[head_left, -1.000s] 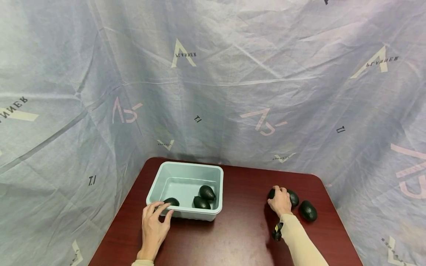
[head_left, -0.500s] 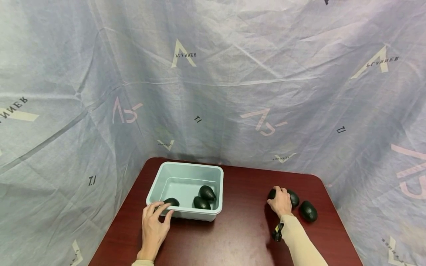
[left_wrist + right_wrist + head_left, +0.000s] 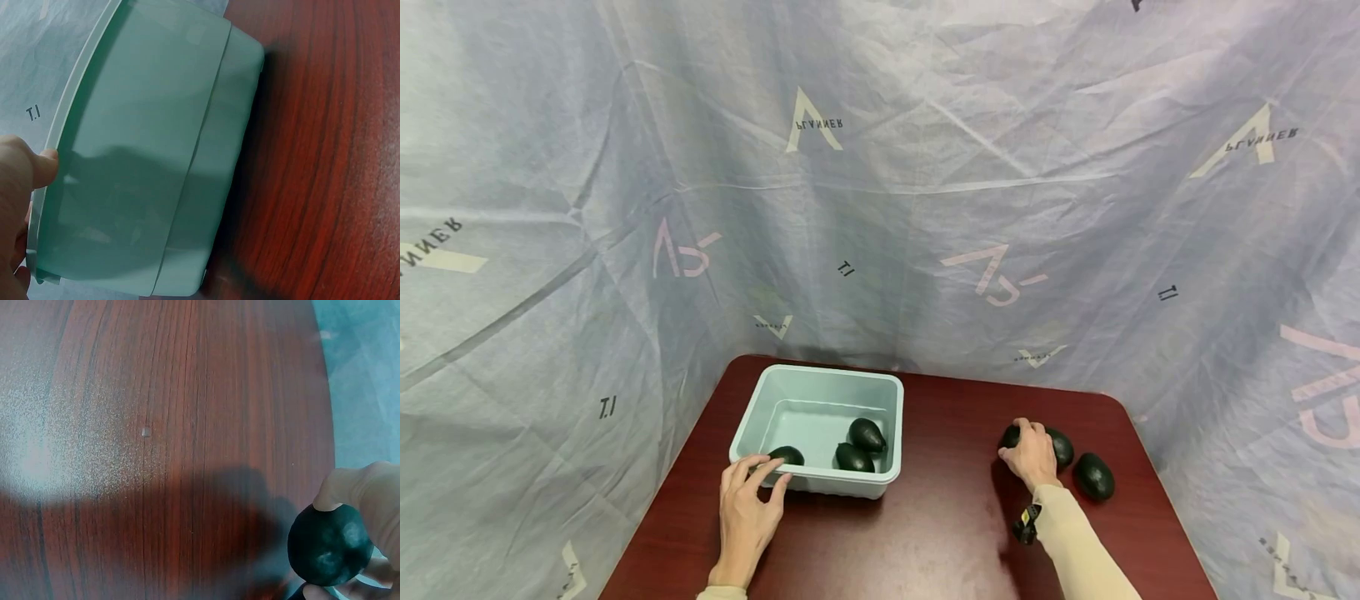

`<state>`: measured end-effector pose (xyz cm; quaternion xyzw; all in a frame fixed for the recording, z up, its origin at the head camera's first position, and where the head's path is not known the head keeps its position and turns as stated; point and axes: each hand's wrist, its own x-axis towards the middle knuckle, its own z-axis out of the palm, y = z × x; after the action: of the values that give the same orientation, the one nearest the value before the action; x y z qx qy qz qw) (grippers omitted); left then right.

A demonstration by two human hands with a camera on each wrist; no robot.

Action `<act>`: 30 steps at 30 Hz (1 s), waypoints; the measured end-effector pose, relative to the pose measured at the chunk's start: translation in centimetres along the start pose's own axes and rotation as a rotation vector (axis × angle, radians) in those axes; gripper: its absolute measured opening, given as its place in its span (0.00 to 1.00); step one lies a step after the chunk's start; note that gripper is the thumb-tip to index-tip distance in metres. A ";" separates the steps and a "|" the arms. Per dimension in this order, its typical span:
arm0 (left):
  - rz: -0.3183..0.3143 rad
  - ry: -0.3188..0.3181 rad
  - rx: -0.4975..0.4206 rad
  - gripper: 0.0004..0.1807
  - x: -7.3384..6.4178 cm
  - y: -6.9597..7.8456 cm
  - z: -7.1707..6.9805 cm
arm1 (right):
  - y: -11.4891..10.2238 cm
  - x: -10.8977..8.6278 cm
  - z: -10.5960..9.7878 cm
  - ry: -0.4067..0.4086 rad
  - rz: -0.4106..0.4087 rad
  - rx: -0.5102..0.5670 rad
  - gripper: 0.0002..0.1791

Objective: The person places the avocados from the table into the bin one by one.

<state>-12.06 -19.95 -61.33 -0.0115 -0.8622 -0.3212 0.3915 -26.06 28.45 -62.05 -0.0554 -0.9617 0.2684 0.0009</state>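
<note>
A pale green plastic tub [image 3: 820,377] stands at the table's left, with several dark avocados in sight, two of them, one avocado [image 3: 867,434] and another avocado [image 3: 853,457], inside at its right. A third avocado [image 3: 787,455] lies by the near-left wall. My left hand [image 3: 749,508] pinches the tub's near rim; the left wrist view shows the thumb [image 3: 45,167] outside it. Over at the right, my right hand [image 3: 1032,457] grips a dark avocado [image 3: 328,545] between thumb and fingers. Beside that hand sit an avocado [image 3: 1060,448] and another avocado [image 3: 1094,477].
The dark red wooden table [image 3: 955,500] has rounded far corners. A grey printed sheet [image 3: 880,208] hangs behind it and along both sides. A black device [image 3: 1026,523] is strapped to the right wrist.
My right hand has shifted very slightly left with its avocado. The left hand, the tub and the other avocados look unmoved.
</note>
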 end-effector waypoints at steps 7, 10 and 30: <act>-0.003 -0.001 0.000 0.19 0.0 0.0 0.0 | -0.4 -0.1 -0.3 0.013 -0.012 0.016 0.39; -0.006 -0.002 -0.001 0.19 0.0 0.1 0.0 | -0.9 0.0 -0.7 0.019 -0.028 0.015 0.39; 0.007 0.001 -0.006 0.19 0.0 0.2 0.0 | -4.8 0.3 -2.2 0.050 -0.138 0.035 0.39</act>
<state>-12.03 -19.81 -61.21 -0.0156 -0.8610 -0.3225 0.3929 -26.80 25.51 -57.69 0.0042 -0.9581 0.2829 0.0443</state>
